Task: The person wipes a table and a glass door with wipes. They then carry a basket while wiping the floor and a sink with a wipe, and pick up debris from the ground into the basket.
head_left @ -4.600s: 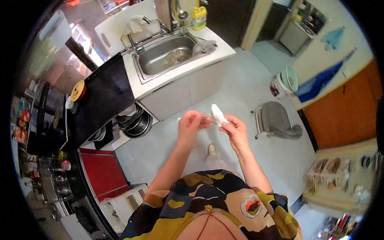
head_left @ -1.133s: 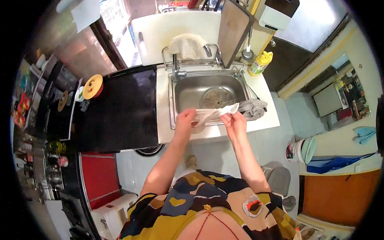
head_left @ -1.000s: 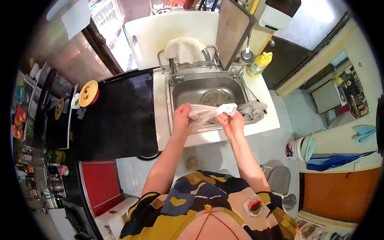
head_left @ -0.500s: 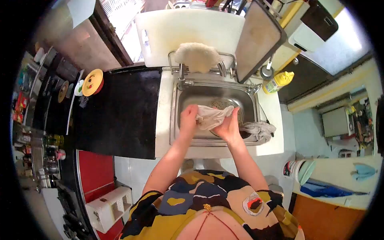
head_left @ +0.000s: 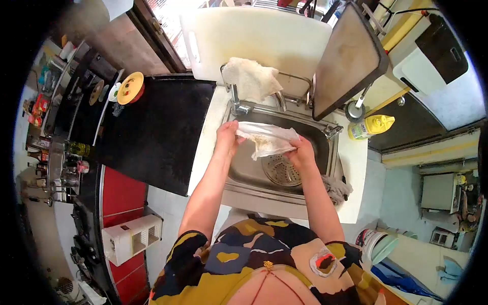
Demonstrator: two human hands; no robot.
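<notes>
A white cloth (head_left: pixel 269 138) with brownish stains is stretched between my two hands above the steel sink (head_left: pixel 241 170). My left hand (head_left: pixel 229 138) grips its left end, fingers closed. At the opposite end my right hand (head_left: pixel 302 151) pinches the cloth. The lower edge of the cloth hangs loose in the middle. Under it, at the bottom of the sink, lies a round perforated metal strainer (head_left: pixel 280 172), partly covered by the cloth and my right hand.
Behind the sink another cloth (head_left: pixel 252 79) drapes over the faucet (head_left: pixel 238 105). A white cutting board (head_left: pixel 259 38) and a dark-edged board (head_left: pixel 348 61) lean at the back. A yellow bottle (head_left: pixel 371 126) and grey rag (head_left: pixel 336 190) are on the right. Left is a black counter (head_left: pixel 157 132).
The cloth was bunched between my hands and is now spread wider and flatter. My hands have moved farther apart, and the camera view has tilted.
</notes>
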